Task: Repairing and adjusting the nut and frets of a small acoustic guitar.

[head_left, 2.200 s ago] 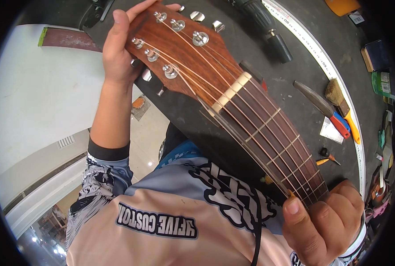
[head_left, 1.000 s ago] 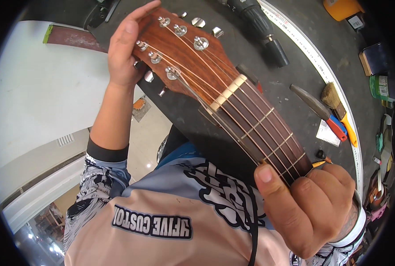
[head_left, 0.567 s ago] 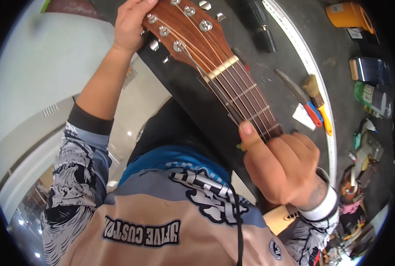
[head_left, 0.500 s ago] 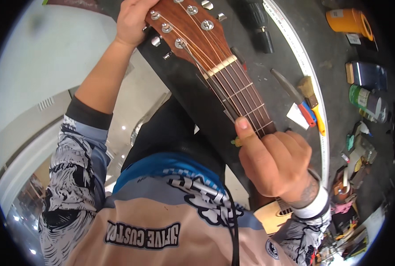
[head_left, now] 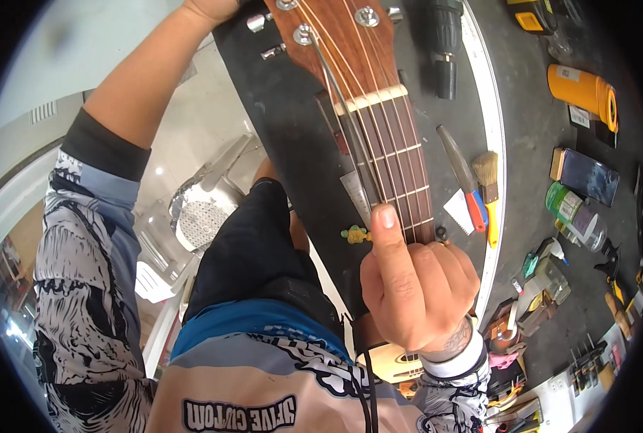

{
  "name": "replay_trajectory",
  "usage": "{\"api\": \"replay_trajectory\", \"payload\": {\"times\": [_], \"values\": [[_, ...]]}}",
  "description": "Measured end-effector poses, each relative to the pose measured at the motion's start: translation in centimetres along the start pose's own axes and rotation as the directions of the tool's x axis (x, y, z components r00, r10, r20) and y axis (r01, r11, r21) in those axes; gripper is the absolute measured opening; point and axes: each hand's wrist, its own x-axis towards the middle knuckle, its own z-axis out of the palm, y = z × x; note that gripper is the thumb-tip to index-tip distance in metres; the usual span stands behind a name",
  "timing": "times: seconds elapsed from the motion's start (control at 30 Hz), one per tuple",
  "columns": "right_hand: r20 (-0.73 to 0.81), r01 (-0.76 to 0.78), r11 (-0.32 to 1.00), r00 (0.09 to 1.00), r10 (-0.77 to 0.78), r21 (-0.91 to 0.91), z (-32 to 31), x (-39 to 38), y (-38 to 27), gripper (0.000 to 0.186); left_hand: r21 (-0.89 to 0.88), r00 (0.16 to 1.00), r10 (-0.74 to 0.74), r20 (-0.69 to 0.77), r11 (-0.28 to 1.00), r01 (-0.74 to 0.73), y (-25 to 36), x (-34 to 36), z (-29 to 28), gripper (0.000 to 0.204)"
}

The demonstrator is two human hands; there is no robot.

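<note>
The person's right hand [head_left: 419,289] is clamped around the guitar neck [head_left: 393,155], which stretches over the dark table [head_left: 530,151] with its headstock [head_left: 343,54] running past the upper edge; whether the left hand [head_left: 217,6], mostly cut off there, has its grip closed cannot be told. The step in hand appears to be steadying the guitar neck; the next move would call for even two-handed support.

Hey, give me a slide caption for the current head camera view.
Right hand wrapped around a guitar neck over a dark workbench, left hand near the headstock, brush lying nearby.
</note>
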Motion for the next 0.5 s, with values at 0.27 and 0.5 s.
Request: {"api": "replay_trajectory", "payload": {"times": [0.27, 0.5], "values": [[0.001, -0.016, 1.000, 1.000, 0.016, 0.025, 0.0, -0.3, -0.4, 0.050, 0.082, 0.998, 0.048, -0.043, 0.996, -0.044, -0.4, 0.4, 0.1, 0.039], [0.024, -0.022, 0.999, 0.999, 0.021, 0.039, -0.5, -1.4, -0.4, 0.051, 0.002, 0.994, 0.056, -0.095, 0.998, -0.056, -1.5, 0.5, 0.2, 0.039]]}}
